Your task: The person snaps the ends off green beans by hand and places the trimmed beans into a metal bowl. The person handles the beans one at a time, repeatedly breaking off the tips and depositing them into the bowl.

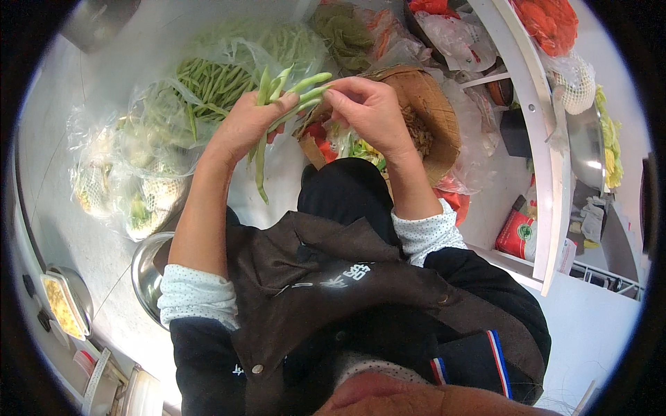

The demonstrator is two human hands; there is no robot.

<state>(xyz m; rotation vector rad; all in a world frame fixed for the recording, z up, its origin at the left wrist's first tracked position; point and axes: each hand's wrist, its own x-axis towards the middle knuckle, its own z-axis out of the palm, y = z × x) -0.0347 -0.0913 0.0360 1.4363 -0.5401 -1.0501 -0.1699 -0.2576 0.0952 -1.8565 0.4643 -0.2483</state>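
Several long green beans (311, 81) lie in a loose bunch in my left hand (252, 119), thumb across the top and fingers curled beneath. One bean (261, 177) from that bunch hangs well below the palm. My right hand (372, 112) meets the bunch from the other side, thumb and forefinger pinching one bean's end; its other fingers are bent. Beyond my left hand, a heap of green beans (213, 78) fills an open clear plastic bag (166, 99). Under my right hand stands an open cardboard box (439, 117) holding brown scraps (416, 130) and leafy trimmings (364, 149).
Bagged vegetables in white foam netting (156, 195) sit on the floor at left, near a metal bowl (148, 275) beside my left elbow. A white shelf unit (532, 135) rises at right, with a red package (515, 234) on its lower level. My knee (346, 187) is close to the box.
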